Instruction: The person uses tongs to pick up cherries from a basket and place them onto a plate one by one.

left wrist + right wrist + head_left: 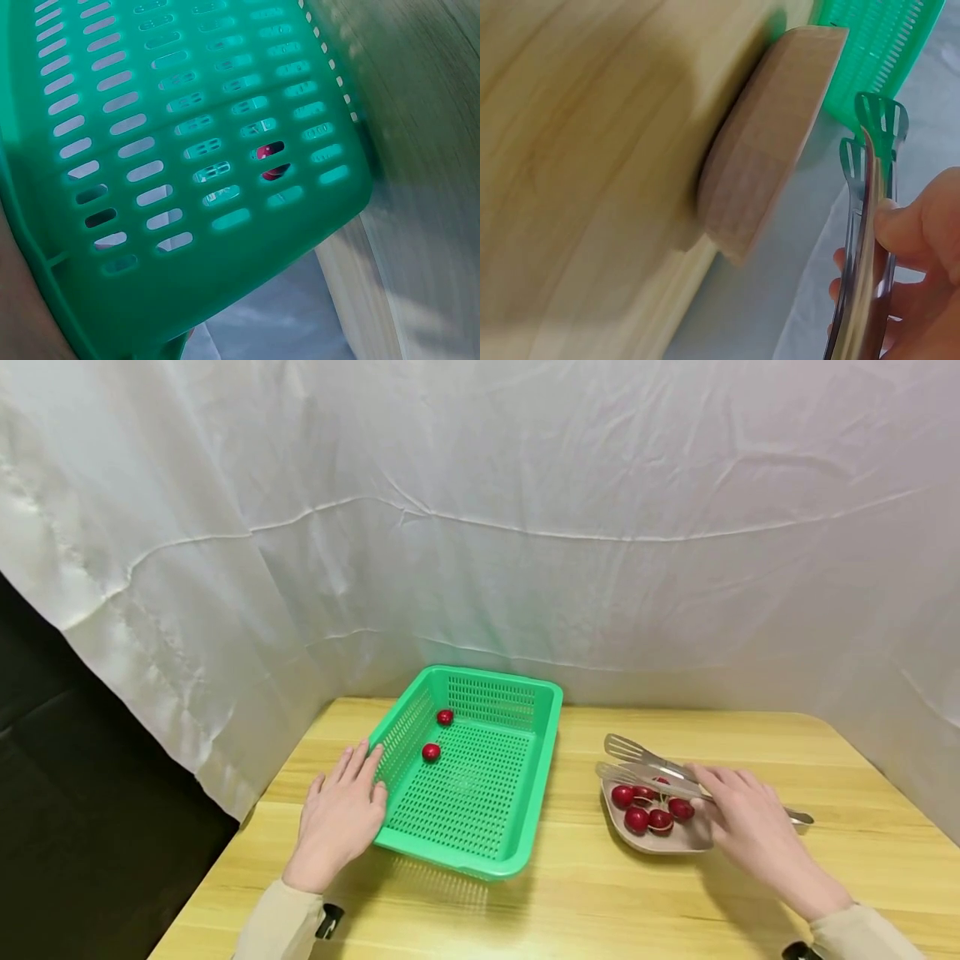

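Note:
My right hand (753, 831) holds a pair of metal tongs (877, 285), thumb on one side and fingers on the other. Their slotted heads stand a little apart, with nothing between them, over a small pale bowl (693, 839). In that bowl lie several dark red cherries (637, 820), some with stems. At the left, my left hand (341, 818) rests on the near left rim of a green perforated basket (542, 777), fingers fairly straight. Inside the basket are two cherries, one cherry (431, 752) near the left side and another cherry (445, 717) farther back.
A wooden table (585, 902) carries the basket and the bowl. Behind it hangs a pale curtain (525, 593), close to the basket's back edge. Past the table's left edge is a dark area (90, 793).

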{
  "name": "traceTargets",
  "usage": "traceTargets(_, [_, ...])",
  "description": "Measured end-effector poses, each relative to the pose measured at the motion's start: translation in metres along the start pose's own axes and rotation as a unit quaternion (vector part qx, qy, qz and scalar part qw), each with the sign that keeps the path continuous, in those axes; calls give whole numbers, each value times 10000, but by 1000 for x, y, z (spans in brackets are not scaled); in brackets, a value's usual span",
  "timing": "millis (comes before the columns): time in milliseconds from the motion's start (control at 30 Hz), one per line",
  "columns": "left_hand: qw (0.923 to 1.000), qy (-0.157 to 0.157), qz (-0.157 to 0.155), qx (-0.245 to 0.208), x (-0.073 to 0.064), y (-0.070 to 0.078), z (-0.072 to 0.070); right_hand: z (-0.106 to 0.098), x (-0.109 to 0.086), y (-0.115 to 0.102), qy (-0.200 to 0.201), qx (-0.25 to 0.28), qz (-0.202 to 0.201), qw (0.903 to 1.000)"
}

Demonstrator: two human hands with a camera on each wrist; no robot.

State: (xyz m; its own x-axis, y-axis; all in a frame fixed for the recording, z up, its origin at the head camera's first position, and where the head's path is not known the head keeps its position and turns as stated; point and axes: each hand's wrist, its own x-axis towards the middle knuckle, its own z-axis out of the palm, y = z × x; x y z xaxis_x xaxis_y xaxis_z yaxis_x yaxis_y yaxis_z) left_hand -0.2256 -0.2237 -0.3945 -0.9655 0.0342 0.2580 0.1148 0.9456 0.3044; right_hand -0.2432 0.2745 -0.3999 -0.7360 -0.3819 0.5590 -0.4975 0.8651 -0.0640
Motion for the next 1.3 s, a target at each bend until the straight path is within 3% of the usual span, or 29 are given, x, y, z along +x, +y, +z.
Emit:
traceTargets(400, [10000,-22,-32,63,-1,1,-6,0,31,-36,406,579,-224,9972])
traceTargets(667, [10000,-51,-26,64,0,1,-6,4,50,-60,452,787,-450,9949])
traceTargets(1067, [9999,-56,-38,141,0,3,-4,23,86,-86,-313,842,-793,9928])
traceTargets(1300, [9999,-20,-51,96,0,3,-3,41,110,-102,-470,748,-982,9912])
